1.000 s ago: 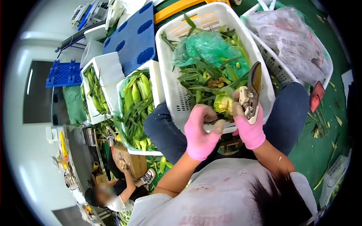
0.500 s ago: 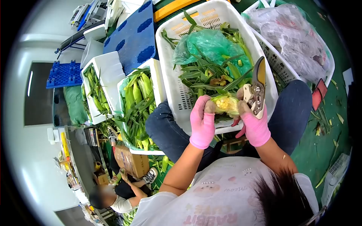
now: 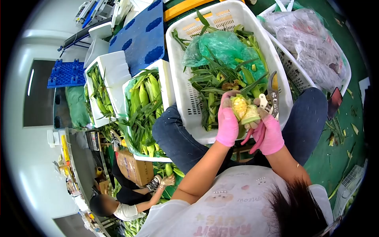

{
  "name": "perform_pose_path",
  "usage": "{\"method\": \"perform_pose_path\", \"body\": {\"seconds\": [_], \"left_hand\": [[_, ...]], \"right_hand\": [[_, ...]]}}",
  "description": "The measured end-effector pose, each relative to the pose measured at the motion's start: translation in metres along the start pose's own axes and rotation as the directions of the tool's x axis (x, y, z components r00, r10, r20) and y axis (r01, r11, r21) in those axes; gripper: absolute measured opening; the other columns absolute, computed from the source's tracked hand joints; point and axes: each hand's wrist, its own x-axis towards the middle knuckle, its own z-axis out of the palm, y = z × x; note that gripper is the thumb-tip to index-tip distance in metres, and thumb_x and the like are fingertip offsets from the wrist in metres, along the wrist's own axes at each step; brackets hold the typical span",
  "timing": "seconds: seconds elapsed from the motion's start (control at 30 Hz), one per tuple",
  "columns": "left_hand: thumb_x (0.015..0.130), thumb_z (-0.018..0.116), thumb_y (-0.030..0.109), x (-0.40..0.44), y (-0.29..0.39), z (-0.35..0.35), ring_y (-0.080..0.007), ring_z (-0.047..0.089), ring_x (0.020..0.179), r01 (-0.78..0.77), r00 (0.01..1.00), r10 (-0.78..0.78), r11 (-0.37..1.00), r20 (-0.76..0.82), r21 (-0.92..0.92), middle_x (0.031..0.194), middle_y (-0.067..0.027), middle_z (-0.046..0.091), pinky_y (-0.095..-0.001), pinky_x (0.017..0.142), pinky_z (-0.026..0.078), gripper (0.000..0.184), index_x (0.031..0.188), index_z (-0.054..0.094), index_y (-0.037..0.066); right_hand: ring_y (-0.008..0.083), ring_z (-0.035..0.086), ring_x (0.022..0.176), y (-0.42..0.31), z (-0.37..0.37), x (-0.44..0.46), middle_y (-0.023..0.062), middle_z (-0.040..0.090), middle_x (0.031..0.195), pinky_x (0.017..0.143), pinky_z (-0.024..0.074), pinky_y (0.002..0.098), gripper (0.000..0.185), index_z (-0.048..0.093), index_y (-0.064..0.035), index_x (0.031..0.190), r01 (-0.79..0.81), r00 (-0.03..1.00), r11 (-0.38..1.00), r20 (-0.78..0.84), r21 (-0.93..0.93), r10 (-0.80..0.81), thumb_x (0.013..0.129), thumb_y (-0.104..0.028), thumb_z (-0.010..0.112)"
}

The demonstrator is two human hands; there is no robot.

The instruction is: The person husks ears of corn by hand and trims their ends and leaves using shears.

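Note:
My left hand [image 3: 227, 122], in a pink glove, is closed around a partly husked ear of corn [image 3: 239, 106], its yellow kernels facing up. A pale green cut piece [image 3: 251, 114] lies against it, between my two hands; whether it is still joined to the ear I cannot tell. My right hand [image 3: 271, 132], also gloved in pink, grips pruning shears [image 3: 273, 96] with red handles, blades pointing away from me, while its fingertips reach the cut piece. Beneath both hands is a white basket [image 3: 182, 85] holding green husks [image 3: 211, 77] and a green plastic bag [image 3: 221, 45].
Foam boxes of unhusked corn [image 3: 144, 94] stand to the left. On the right is a white crate [image 3: 294, 65] with clear plastic bags [image 3: 306, 35]. A dark flat phone-like object [image 3: 334, 100] rests by my right knee. A co-worker [image 3: 130, 207] sits at lower left, holding corn.
My left hand has moved right and turned the ear more upright. The shears' red handles are spread more visibly below my right hand. The co-worker's arm has stretched out toward the corn.

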Motion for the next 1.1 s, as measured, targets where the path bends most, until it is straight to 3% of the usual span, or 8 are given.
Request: {"method": "perform_pose_path", "body": {"seconds": [0.1,0.17,0.2,0.4,0.7,0.87,1.0,1.1], "left_hand": [[0.104,0.046,0.035,0.000,-0.003,-0.004,-0.0132,0.056,0.079,-0.050,0.998,0.060,0.962,-0.031,0.269,0.090,-0.0058,0.061,-0.0282,0.077,0.050,0.043,0.117,0.062,-0.002],[0.101,0.050,0.027,-0.001,0.013,-0.009,-0.0123,0.055,0.074,-0.129,0.980,0.189,0.828,-0.055,0.545,0.084,-0.0058,0.059,-0.0285,0.073,0.050,0.036,0.115,0.065,-0.002],[0.097,0.054,0.021,-0.001,0.024,-0.008,-0.0170,0.057,0.068,-0.174,0.963,0.263,0.760,-0.052,0.627,0.081,-0.0086,0.060,-0.0305,0.068,0.050,0.031,0.115,0.068,0.000],[0.106,0.050,0.033,0.004,0.041,-0.019,-0.0230,0.069,0.097,-0.331,0.908,0.404,0.537,0.108,0.776,0.106,-0.0162,0.072,-0.0320,0.089,0.052,0.042,0.121,0.067,-0.003],[0.100,0.053,0.039,0.009,0.042,-0.030,-0.0341,0.066,0.086,-0.348,0.881,0.451,0.419,0.140,0.839,0.099,-0.0169,0.069,-0.0397,0.078,0.052,0.042,0.114,0.070,0.002],[0.096,0.055,0.032,0.007,0.050,-0.039,-0.0387,0.065,0.084,-0.420,0.852,0.462,0.319,0.247,0.850,0.096,-0.0161,0.068,-0.0434,0.077,0.053,0.035,0.110,0.069,0.004],[0.101,0.054,0.022,-0.001,0.053,-0.084,-0.0146,0.063,0.090,-0.287,0.906,0.412,0.443,0.091,0.850,0.094,-0.0054,0.067,-0.0292,0.081,0.051,0.034,0.121,0.063,-0.004],[0.095,0.059,0.011,-0.018,0.094,-0.106,-0.0166,0.063,0.096,-0.238,0.904,0.394,0.786,-0.165,0.571,0.107,-0.0072,0.067,-0.0308,0.089,0.052,0.035,0.128,0.062,-0.001]], "right_hand": [[0.0202,0.062,0.082,-0.017,-0.014,-0.004,0.0088,0.061,0.093,0.073,0.0530,0.0371,0.037,0.054,-0.0056,0.127,0.057,0.998,0.897,0.018,-0.439,-0.055,0.094,-0.018,0.064],[0.0299,0.066,0.092,-0.037,-0.012,-0.009,0.0153,0.063,0.100,0.079,0.0537,0.0398,0.055,0.052,-0.0044,0.131,0.178,0.961,0.244,0.115,-0.953,-0.251,0.083,-0.017,0.074],[0.0376,0.062,0.101,-0.039,-0.013,-0.013,0.0188,0.061,0.110,0.088,0.0517,0.0427,0.065,0.050,-0.0027,0.132,0.288,0.858,-0.179,0.337,-0.941,-0.389,0.074,-0.013,0.078],[0.0373,0.057,0.103,-0.041,0.004,-0.024,0.0178,0.059,0.110,0.093,0.0440,0.0471,0.073,0.050,-0.0022,0.134,0.289,0.871,-0.495,0.439,-0.820,-0.219,0.068,-0.019,0.078],[0.0354,0.060,0.101,-0.035,0.013,-0.021,0.0158,0.062,0.107,0.090,0.0473,0.0451,0.068,0.054,-0.0021,0.130,0.250,0.900,-0.441,0.375,-0.862,-0.223,0.069,-0.021,0.079],[0.0372,0.066,0.089,-0.047,0.014,-0.003,0.0204,0.067,0.097,0.080,0.0527,0.0439,0.057,0.056,0.0013,0.124,0.077,0.947,-0.103,0.105,-0.992,-0.303,0.079,-0.026,0.078],[0.0355,0.067,0.087,-0.055,-0.001,0.022,0.0217,0.069,0.097,0.080,0.0532,0.0415,0.057,0.056,0.0030,0.125,0.082,0.983,0.106,0.063,-0.991,-0.174,0.082,-0.029,0.077],[0.0191,0.063,0.086,-0.033,-0.003,0.014,0.0081,0.064,0.096,0.078,0.0522,0.0346,0.064,0.053,0.0011,0.133,0.120,0.992,0.162,0.127,-0.980,0.030,0.080,-0.026,0.077]]}}
